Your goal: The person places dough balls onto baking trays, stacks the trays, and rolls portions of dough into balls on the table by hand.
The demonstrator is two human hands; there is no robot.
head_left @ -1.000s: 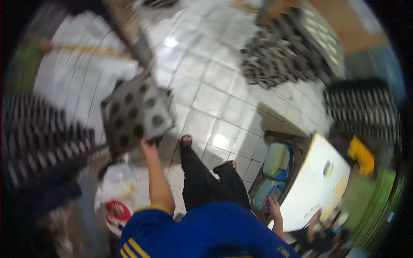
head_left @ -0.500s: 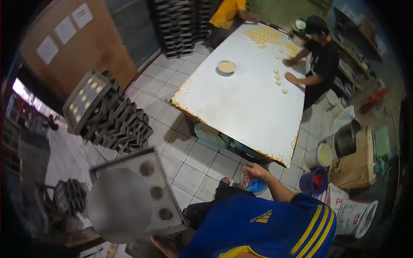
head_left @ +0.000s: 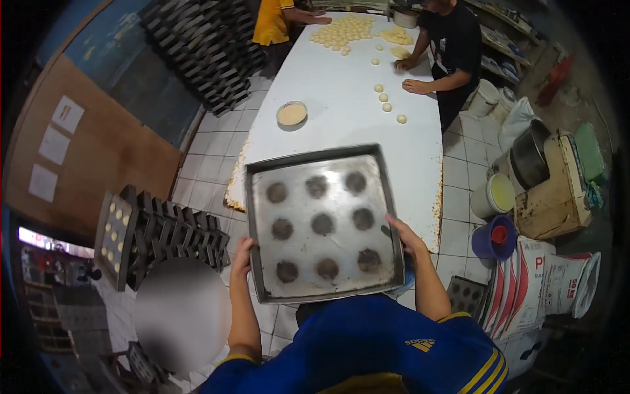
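Note:
In front of me, at the near end of the white table (head_left: 341, 138), I hold a square metal baking tray (head_left: 302, 246) tilted up. Several dark round marks in rows cover its floor, and no dough lies in it. My left hand (head_left: 243, 257) grips the left rim, its fingers partly hidden behind the edge. Around the right rim my right hand (head_left: 409, 240) is closed, with the thumb on the inner side.
Farther along the table are a bowl of pale filling (head_left: 292, 115), dough balls (head_left: 344, 31) and two people at work. Stacked trays (head_left: 177, 230) stand at left. On the right are a purple bucket (head_left: 493, 240), a white bucket (head_left: 492, 197) and sacks (head_left: 531, 276).
The baking tray has moved from my lower left to the front of me, over the table's near end. My right hand has come up from beside the table onto its rim. The view has turned.

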